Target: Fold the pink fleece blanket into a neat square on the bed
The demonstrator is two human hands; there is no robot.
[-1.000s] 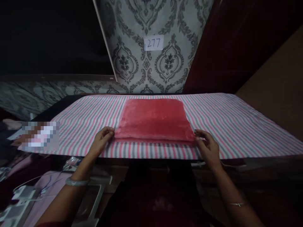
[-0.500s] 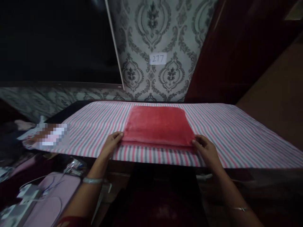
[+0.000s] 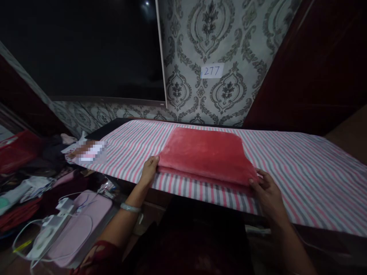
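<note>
A folded red plush cloth (image 3: pixel 205 154) lies on a striped pink, grey and white tablecloth (image 3: pixel 289 168), its layers showing along the near edge. My left hand (image 3: pixel 149 169) is closed at the cloth's left near corner, thumb and fingers pressed together on its edge. At the opposite near corner, my right hand (image 3: pixel 268 191) pinches the fabric, thumb on top. The fingertips of both hands are partly hidden by the folds.
Above the back edge of the table, a dark television screen (image 3: pixel 106 49) and a paper marked 277 (image 3: pixel 212 71) are on the patterned wall. At lower left are a white power strip (image 3: pixel 48 233), a pink case (image 3: pixel 83 225) and heaped clothes (image 3: pixel 31 191).
The view has turned left, so the table and cloth appear farther right and slightly tilted. Both hands stay at the cloth's near corners, and its right corner looks a little more bunched.
</note>
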